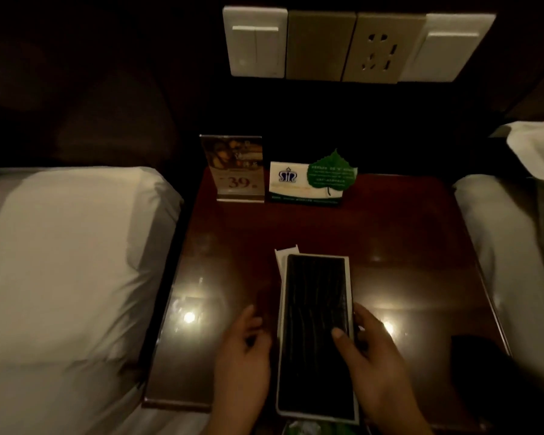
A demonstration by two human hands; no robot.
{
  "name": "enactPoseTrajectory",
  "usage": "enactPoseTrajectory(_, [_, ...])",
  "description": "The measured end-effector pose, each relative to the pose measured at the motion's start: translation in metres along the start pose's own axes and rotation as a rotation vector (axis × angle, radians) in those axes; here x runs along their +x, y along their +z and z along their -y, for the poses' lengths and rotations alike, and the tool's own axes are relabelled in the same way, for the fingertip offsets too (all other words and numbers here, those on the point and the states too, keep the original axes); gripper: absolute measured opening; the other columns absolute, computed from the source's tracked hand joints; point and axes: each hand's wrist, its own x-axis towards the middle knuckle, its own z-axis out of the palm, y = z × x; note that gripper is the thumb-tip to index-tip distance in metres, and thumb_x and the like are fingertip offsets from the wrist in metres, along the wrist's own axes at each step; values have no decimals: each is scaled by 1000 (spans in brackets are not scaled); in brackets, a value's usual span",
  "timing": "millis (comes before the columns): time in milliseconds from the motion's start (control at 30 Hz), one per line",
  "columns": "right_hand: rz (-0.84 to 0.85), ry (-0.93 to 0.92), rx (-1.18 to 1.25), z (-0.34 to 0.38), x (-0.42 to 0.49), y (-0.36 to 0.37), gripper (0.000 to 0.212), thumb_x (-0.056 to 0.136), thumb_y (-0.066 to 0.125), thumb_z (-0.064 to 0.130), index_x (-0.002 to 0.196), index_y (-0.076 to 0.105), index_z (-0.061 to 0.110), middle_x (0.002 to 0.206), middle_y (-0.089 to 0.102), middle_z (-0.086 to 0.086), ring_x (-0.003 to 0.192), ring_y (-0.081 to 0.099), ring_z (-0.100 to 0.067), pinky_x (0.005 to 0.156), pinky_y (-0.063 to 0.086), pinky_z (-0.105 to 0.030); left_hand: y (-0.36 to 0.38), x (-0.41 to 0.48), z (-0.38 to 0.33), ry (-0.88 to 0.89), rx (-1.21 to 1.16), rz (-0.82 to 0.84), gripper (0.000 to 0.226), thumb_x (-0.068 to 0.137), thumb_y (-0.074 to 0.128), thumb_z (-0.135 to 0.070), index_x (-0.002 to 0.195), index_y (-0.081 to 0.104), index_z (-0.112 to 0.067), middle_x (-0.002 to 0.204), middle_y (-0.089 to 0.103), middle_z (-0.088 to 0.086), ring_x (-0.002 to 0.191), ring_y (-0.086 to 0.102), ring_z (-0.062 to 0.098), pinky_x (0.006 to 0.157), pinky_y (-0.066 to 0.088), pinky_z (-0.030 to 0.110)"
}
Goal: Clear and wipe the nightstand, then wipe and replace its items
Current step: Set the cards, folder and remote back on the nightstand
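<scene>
The dark glossy wooden nightstand stands between two beds. At its back stand a clear acrylic sign holder showing "39" and a white card stand with a green leaf-shaped card. Near the front lies a long black tray with a white rim, with a white paper sticking out beneath its far left corner. My right hand grips the tray's right edge, thumb on its black surface. Just left of the tray, my left hand hovers with fingers loosely curled, holding nothing.
White-sheeted beds flank the nightstand, one on the left and one on the right. A wall panel of switches and a socket hangs above. Something green and white shows under the tray's near end.
</scene>
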Motion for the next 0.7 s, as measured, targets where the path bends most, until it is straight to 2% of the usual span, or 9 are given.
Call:
enactPoseTrajectory(100, [-15, -35, -105, -1, -2, 3, 53, 93, 61, 35, 144, 46, 31, 133, 51, 7, 118, 57, -18, 101, 50, -46, 19, -10, -11, -57, 48, 107, 44, 91, 58, -29, 135, 58, -25, 127, 66, 4, 113, 65, 21, 101, 52, 45])
enactPoseTrajectory(200, [-50, -41, -106, 6, -5, 9, 53, 90, 58, 42, 141, 46, 35, 131, 55, 8, 118, 59, -19, 98, 51, -47, 22, -13, -21, -114, -2, 153, 58, 75, 55, -49, 128, 64, -26, 125, 66, 8, 112, 66, 27, 99, 54, 50])
enactPoseTrajectory(333, [-57, -19, -53, 11, -9, 18, 40, 88, 59, 52, 127, 48, 49, 109, 67, 20, 99, 66, -6, 85, 56, -38, 10, -2, -24, -186, -92, 289, 30, 74, 62, -49, 85, 78, -26, 90, 79, 6, 86, 76, 25, 83, 60, 44])
enactPoseTrajectory(400, [-19, 2, 59, 18, -13, 21, 25, 87, 62, 52, 110, 55, 59, 96, 70, 26, 85, 69, 1, 72, 57, -27, -1, -5, -19, -133, -124, 321, 17, 86, 67, -40, 84, 78, -28, 88, 79, 3, 84, 77, 22, 79, 59, 39])
enactPoseTrajectory(467, [44, 28, 221, 29, -16, 25, 17, 81, 68, 54, 93, 62, 63, 91, 71, 30, 81, 71, 3, 63, 56, -17, -11, -7, -13, -38, -138, 307, 11, 91, 68, -35, 95, 76, -30, 97, 79, 0, 91, 76, 17, 85, 59, 38])
enactPoseTrajectory(500, [89, 47, 283, 33, -20, 28, 23, 75, 70, 60, 98, 65, 59, 95, 73, 24, 84, 73, -2, 66, 59, -21, -15, -11, -10, 0, -145, 299, 11, 91, 68, -36, 100, 73, -32, 101, 78, -2, 94, 75, 14, 87, 59, 37])
enactPoseTrajectory(600, [182, 83, 371, 33, -23, 44, 80, 61, 71, 78, 128, 61, 35, 129, 64, 5, 114, 65, -18, 97, 54, -44, -25, -20, -12, 80, -167, 304, 35, 86, 70, -43, 119, 62, -38, 111, 75, -10, 102, 72, 9, 90, 58, 34])
enactPoseTrajectory(633, [203, 66, 381, 34, -24, 51, 83, 58, 69, 82, 128, 61, 39, 135, 58, 5, 119, 62, -15, 100, 51, -43, -29, -21, -15, 117, -148, 311, 45, 81, 69, -47, 124, 58, -42, 113, 73, -14, 104, 71, 5, 90, 58, 31])
enactPoseTrajectory(700, [243, 11, 355, 41, -26, 60, 70, 52, 62, 91, 112, 63, 55, 133, 53, 14, 116, 58, -1, 98, 48, -32, -36, -23, -20, 206, -55, 306, 58, 73, 66, -57, 128, 50, -52, 114, 69, -26, 102, 68, -5, 85, 56, 21])
